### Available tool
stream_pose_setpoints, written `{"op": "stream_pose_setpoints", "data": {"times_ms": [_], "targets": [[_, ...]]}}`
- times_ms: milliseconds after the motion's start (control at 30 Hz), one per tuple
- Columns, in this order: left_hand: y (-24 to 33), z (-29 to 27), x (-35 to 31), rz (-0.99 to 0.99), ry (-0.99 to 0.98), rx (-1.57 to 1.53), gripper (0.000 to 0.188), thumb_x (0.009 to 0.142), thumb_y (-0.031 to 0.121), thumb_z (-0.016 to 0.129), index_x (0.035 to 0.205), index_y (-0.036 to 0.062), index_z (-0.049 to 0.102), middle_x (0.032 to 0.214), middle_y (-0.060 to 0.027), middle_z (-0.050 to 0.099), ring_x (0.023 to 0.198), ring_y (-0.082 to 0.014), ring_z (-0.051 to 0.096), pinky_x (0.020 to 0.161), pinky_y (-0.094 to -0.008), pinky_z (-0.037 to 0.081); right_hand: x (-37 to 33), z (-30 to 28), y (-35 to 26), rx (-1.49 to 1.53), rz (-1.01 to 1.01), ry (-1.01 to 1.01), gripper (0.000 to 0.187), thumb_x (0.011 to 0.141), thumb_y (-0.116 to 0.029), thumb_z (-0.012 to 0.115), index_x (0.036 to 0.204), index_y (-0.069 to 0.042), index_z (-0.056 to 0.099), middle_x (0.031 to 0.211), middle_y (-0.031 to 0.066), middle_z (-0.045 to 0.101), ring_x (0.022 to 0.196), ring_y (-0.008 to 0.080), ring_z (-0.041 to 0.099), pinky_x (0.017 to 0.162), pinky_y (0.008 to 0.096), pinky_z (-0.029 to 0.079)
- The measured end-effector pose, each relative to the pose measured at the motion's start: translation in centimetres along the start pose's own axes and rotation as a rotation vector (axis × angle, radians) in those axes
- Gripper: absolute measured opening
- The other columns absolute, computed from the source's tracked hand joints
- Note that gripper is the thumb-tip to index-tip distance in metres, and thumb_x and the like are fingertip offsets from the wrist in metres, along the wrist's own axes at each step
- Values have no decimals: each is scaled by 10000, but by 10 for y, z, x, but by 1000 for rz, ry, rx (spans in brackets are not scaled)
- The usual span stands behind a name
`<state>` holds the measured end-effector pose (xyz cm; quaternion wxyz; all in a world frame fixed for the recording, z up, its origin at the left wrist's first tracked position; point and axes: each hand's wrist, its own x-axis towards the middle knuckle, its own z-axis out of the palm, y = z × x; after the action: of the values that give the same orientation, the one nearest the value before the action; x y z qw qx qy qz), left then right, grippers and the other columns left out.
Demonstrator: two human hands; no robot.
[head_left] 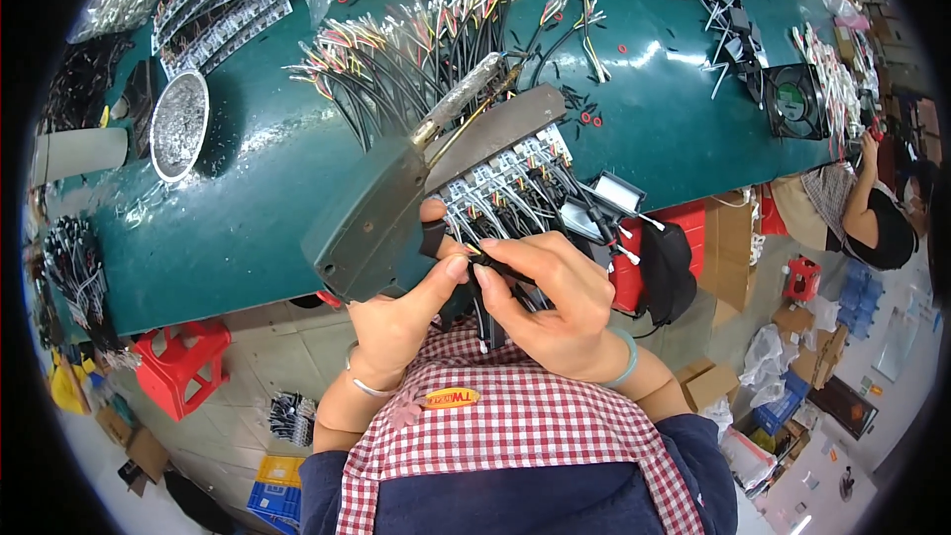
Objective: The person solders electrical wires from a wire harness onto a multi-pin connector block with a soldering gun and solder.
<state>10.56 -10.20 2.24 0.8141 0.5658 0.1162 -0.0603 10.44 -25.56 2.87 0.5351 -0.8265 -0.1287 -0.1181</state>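
Pinching thin coloured wires (475,249) between thumb and fingertips, your right hand (557,302) is closed at the front edge of the desk (253,248), just in front of your apron (515,421). Your left hand (389,332) is curled around a dark grey-green, gun-shaped tool (369,223), one finger near its black trigger (433,237), while its thumb meets the fingertips of your right hand at the wires. The tool's body lies beyond and to the left of your left hand, its metal nozzle (461,97) slanting away and to the right.

Just beyond your right hand, a row of small circuit boards (510,170) with leads crowded over it sits along a brownish-grey strip (500,137). Farther past both hands, black cables (381,89) fan out, their ends showing white, red and yellow.

Well to the left of your left hand stands a round dish (179,127) of grey material. Far to the right of your right hand are a square black fan (795,101) and, beyond it, another person (882,213). Below the desk, left of your left hand, is a red stool (183,369).
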Motion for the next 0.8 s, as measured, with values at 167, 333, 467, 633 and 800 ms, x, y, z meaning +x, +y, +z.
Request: {"op": "stream_pose_setpoints", "data": {"times_ms": [167, 333, 467, 633, 800], "targets": [[-9, 2, 0, 12, -18, -19, 441, 819, -45, 699, 1224, -47, 526, 882, -76, 632, 782, -130, 598, 696, -256, 497, 5, -2, 4, -89, -41, 41, 312, 701, 71, 762, 993, 12, 672, 863, 119, 646, 650, 191, 622, 550, 282, 496], [-3, 6, 4, -11, -45, 34, 419, 820, -51, 688, 1211, -39, 537, 887, -62, 624, 779, -124, 590, 703, -257, 494, 8, -7, 5, -114, -57, 28, 309, 707, 73, 757, 997, 5, 672, 901, 120, 631, 658, 183, 613, 554, 274, 497], [5, 0, 2, -51, -24, 15, 418, 817, -50, 686, 1210, -36, 542, 887, -63, 621, 775, -119, 583, 701, -250, 489, 16, -12, 14, -288, 30, 50, 242, 732, 41, 725, 954, -12, 646, 862, 111, 618, 690, 260, 632, 571, 331, 510], [11, -25, -11, -47, 20, 136, 438, 814, -35, 688, 1231, -25, 554, 920, -68, 629, 795, -128, 589, 724, -268, 493, 18, -6, 35, -428, -39, 76, 244, 718, 30, 721, 946, -14, 649, 859, 92, 617, 695, 252, 631, 585, 335, 511], [4, -48, -32, 40, 18, 419, 369, 796, 16, 723, 1154, -9, 639, 1047, -103, 687, 936, -210, 663, 826, -309, 508, 20, -3, 32, -485, 17, 51, 234, 710, 23, 727, 928, -16, 650, 832, 84, 597, 672, 239, 620, 566, 331, 501]]}}
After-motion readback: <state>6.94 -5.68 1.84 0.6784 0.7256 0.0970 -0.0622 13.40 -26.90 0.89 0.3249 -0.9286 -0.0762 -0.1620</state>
